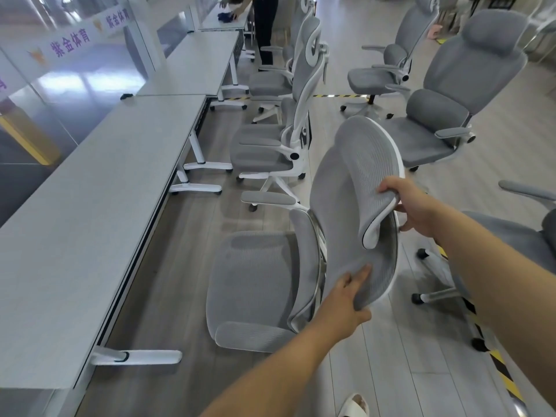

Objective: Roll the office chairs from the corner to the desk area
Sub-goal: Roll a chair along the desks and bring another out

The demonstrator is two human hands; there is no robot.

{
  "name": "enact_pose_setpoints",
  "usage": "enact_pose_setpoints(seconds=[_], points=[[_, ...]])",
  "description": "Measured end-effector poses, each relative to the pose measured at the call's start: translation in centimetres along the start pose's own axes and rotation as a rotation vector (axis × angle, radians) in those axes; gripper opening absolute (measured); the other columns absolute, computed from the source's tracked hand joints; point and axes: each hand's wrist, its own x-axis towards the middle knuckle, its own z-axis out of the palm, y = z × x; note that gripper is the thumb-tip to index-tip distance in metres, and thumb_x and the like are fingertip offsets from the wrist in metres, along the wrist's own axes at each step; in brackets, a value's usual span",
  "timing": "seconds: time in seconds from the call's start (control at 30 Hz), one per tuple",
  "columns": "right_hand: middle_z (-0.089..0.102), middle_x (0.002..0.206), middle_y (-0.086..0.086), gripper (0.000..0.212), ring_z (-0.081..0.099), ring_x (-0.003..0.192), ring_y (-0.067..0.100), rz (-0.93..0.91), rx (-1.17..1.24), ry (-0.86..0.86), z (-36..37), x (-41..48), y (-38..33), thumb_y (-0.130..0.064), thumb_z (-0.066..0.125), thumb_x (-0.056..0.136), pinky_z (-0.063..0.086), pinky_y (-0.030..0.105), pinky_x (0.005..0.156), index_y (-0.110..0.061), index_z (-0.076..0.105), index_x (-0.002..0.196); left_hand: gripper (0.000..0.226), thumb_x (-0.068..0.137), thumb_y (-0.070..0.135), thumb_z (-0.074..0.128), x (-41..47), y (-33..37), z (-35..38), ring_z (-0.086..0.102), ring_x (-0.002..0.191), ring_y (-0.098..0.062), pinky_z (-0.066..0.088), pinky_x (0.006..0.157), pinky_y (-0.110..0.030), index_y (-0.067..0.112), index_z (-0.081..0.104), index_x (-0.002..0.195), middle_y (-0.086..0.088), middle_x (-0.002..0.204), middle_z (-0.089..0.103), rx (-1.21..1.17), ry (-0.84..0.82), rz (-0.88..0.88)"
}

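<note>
Head view: hands (416,210) gripping mesh chair (352,182)

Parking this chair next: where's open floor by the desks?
Bare floor lies between the near desk and the held chair, short of the next parked chair. Right of the held chair, loose chairs crowd the aisle.

Grey plank floor (192,257) carries the desk row (90,221) on my left, mesh office chair (255,281) in front of me, padded chair (421,139) further right, yellow-black hazard tape (508,383) along my right.
</note>
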Motion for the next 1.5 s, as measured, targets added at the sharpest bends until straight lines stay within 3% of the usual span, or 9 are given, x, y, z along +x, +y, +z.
enact_pose_setpoints(seconds=[0.2,0.57,0.67,0.83,1.0,1.13,1.27,1.37,1.5], points=[[0.054,0.103,0.003,0.067,0.052,0.093,0.02,-0.005,0.009,0.002,0.1,-0.1,0.0,-0.041,0.059,0.067,0.04,0.041,0.068,-0.026,0.042,0.131,0.087,0.09,0.026,0.061,-0.2,0.1,0.0,0.03,0.142,-0.022,0.033,0.113,-0.036,0.069,0.004,0.139,0.013,0.159,0.012,0.019,0.0,-0.008],[0.056,0.117,0.002,0.083,0.053,0.104,0.022,0.008,0.005,-0.013,0.2,0.0,-0.3,-0.047,0.063,0.056,0.039,0.057,0.092,-0.029,0.041,0.134,0.087,0.087,0.022,0.06,-0.5,0.2,-0.3,0.032,0.141,-0.022,0.043,0.107,-0.039,0.073,0.008,0.136,0.012,0.16,0.01,-0.028,0.029,-0.014],[0.058,0.12,0.003,0.08,0.055,0.105,0.022,0.009,-0.005,-0.005,0.4,0.1,-0.5,-0.048,0.064,0.056,0.037,0.061,0.097,-0.031,0.042,0.131,0.088,0.085,0.024,0.061,-0.3,0.1,-0.4,0.035,0.139,-0.022,0.05,0.098,-0.043,0.075,0.009,0.135,0.015,0.159,0.01,-0.022,0.042,-0.022],[0.056,0.124,0.002,0.068,0.052,0.111,0.025,-0.001,0.009,0.012,0.6,-0.9,-0.3,-0.052,0.063,0.066,0.037,0.057,0.09,-0.035,0.042,0.128,0.089,0.084,0.024,0.06,-0.7,0.3,-0.1,0.027,0.144,-0.02,0.042,0.107,-0.035,0.075,0.007,0.135,0.01,0.159,0.013,0.0,0.053,-0.019],[0.032,0.15,-0.013,0.071,0.029,0.138,0.021,-0.133,0.045,-0.093,-2.1,-4.1,-0.3,-0.068,0.056,0.079,0.027,0.055,0.105,-0.052,0.028,0.141,0.105,0.068,0.059,0.074,-2.2,2.1,-1.8,0.012,0.149,-0.016,0.031,0.115,-0.045,0.065,0.001,0.142,0.014,0.161,0.006,0.041,-0.031,-0.054],[0.027,0.151,-0.024,0.061,0.025,0.14,0.002,-0.362,-0.023,0.046,-6.1,-9.7,2.5,-0.054,0.056,0.09,0.025,0.034,0.106,-0.054,0.027,0.143,0.088,0.078,0.057,0.068,-4.5,6.6,-5.3,0.023,0.142,-0.003,0.026,0.117,-0.032,0.045,0.019,0.15,0.019,0.155,0.025,0.075,0.173,0.07],[0.026,0.127,-0.055,0.058,0.026,0.119,-0.028,-0.417,-0.149,0.239,-9.2,-16.8,7.7,-0.054,0.063,0.086,0.025,0.021,0.101,-0.064,0.031,0.133,0.062,0.088,0.048,0.062,-6.2,12.8,-5.1,0.028,0.137,0.002,0.026,0.114,-0.026,0.038,0.038,0.144,0.022,0.145,0.037,0.232,0.418,0.36],[0.024,0.14,-0.043,0.065,0.018,0.137,-0.011,-0.366,-0.223,0.46,-12.1,-20.2,12.3,-0.058,0.065,0.081,0.023,0.027,0.11,-0.058,0.032,0.138,0.057,0.09,0.048,0.06,-5.0,17.0,-0.8,0.019,0.141,0.005,0.018,0.115,-0.02,0.045,0.036,0.142,0.028,0.147,0.028,0.232,0.354,0.511],[0.013,0.153,-0.029,0.07,-0.002,0.146,0.001,-0.238,-0.415,0.615,-18.5,-22.0,18.5,-0.074,0.049,0.077,0.015,0.046,0.117,-0.06,0.022,0.14,0.075,0.088,0.06,0.052,-1.0,20.7,7.4,-0.012,0.148,-0.009,0.001,0.122,-0.038,0.051,0.009,0.149,0.017,0.161,-0.002,0.471,0.143,0.51]])
